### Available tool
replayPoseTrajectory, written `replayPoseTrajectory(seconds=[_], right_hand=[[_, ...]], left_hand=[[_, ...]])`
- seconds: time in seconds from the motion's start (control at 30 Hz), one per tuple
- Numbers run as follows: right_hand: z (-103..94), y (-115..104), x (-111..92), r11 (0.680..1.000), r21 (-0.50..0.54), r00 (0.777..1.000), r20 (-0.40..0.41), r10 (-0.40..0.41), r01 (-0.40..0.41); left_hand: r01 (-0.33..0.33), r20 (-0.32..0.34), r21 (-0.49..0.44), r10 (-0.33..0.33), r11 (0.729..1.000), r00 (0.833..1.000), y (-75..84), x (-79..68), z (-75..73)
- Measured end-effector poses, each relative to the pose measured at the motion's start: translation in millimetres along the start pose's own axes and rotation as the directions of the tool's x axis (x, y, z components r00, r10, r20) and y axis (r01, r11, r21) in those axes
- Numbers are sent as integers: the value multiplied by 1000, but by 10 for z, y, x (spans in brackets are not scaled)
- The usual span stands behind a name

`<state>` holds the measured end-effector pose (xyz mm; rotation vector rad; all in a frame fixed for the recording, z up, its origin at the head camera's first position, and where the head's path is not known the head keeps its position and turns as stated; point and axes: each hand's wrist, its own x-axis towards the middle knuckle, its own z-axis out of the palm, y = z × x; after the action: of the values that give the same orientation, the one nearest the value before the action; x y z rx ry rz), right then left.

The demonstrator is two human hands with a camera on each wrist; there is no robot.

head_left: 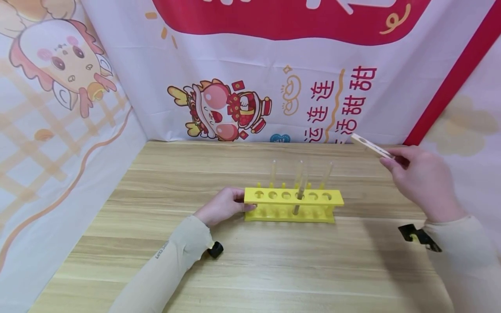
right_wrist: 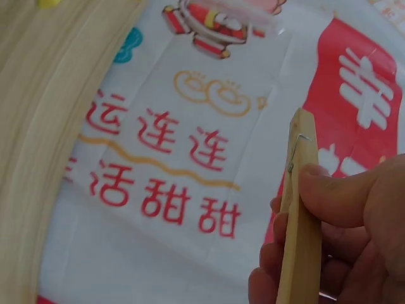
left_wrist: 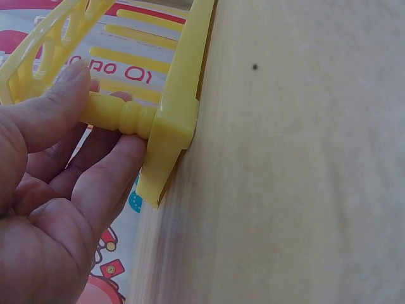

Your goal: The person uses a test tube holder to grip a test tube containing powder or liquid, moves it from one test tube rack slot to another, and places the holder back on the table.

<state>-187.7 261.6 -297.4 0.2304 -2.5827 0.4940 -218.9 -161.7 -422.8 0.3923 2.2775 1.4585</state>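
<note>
A yellow test tube rack [head_left: 274,202] stands on the table, a row of holes along its top bar. One clear test tube [head_left: 302,187] stands in a hole right of the middle, leaning slightly. Behind it, clear tubes [head_left: 273,170] rise at the rack's back pegs. My left hand [head_left: 225,206] grips the rack's left end; in the left wrist view its thumb and fingers are around the yellow end post [left_wrist: 104,113]. Raised at the right, apart from the rack, my right hand [head_left: 426,182] pinches a wooden test tube holder [right_wrist: 304,209] with a metal spring.
The wood-grain table [head_left: 250,269] reaches back to a printed white and red cloth [head_left: 250,56]. Another patterned cloth [head_left: 113,169] hangs along the left side. A black piece [head_left: 215,250] sits by the left cuff, and a black strap [head_left: 419,238] is at the right wrist.
</note>
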Motion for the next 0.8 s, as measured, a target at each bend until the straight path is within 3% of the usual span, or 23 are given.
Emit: replayPoseTrajectory(seconds=[0.3, 0.47, 0.63, 0.8], right_hand=[[89, 482, -46, 994, -36, 985, 135, 103, -98], [168, 734, -78, 989, -53, 963, 226, 144, -136], [246, 1024, -119, 978, -82, 922, 326, 209, -193], [304, 1305, -141, 962, -129, 866, 421, 271, -239]], left_hand=[[-4, 1, -4, 4, 1000, 1000, -8, 10, 1], [-3, 1, 0, 3, 1000, 1000, -17, 14, -3], [0, 7, 4, 0, 1000, 1000, -16, 16, -3], [6, 10, 10, -6, 1000, 1000, -10, 14, -9]])
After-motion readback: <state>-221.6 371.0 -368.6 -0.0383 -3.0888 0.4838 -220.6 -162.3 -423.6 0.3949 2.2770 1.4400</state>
